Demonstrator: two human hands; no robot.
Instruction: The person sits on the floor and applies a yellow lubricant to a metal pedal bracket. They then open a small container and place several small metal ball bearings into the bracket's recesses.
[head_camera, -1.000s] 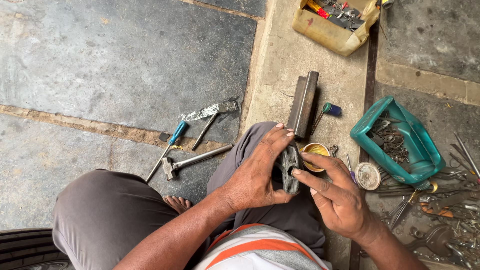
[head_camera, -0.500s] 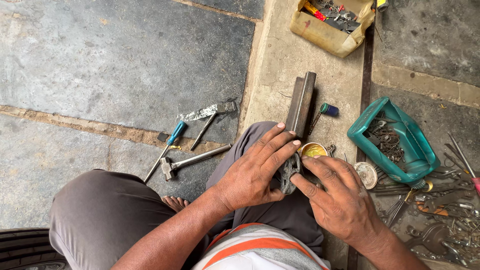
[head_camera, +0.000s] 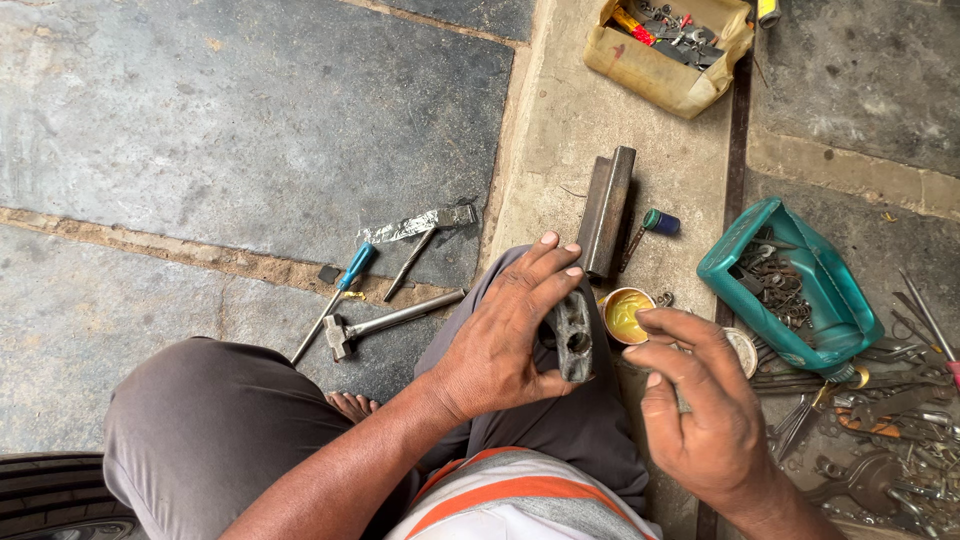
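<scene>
Metal block (head_camera: 573, 335), dark grey with a round hole in its face, sits upright in the left hand (head_camera: 505, 335), whose fingers wrap its far side while the thumb presses its near edge, above the person's knee. Just right of that block, the right hand (head_camera: 700, 410) hangs loosely curled with a thin metal piece (head_camera: 682, 398) showing between its fingers; what that piece is cannot be told.

Beyond the right hand's fingertips stands a small round tin of yellow grease (head_camera: 626, 314), open on the stone floor (head_camera: 250, 120). Past the left hand's fingertips lies a dark steel bar (head_camera: 607, 210), and beside it a small blue-capped tool (head_camera: 655, 222). Right of the right hand, a teal plastic container (head_camera: 800, 285), cut open along 1 side, holds small metal parts, with loose tools (head_camera: 880, 420) spread next to it. Far ahead sits a tan cardboard box (head_camera: 660, 70) of mixed hardware. Left of the left hand lie a hammer (head_camera: 385, 322), a blue-handled screwdriver (head_camera: 335, 300) and a foil-wrapped tool (head_camera: 420, 225).
</scene>
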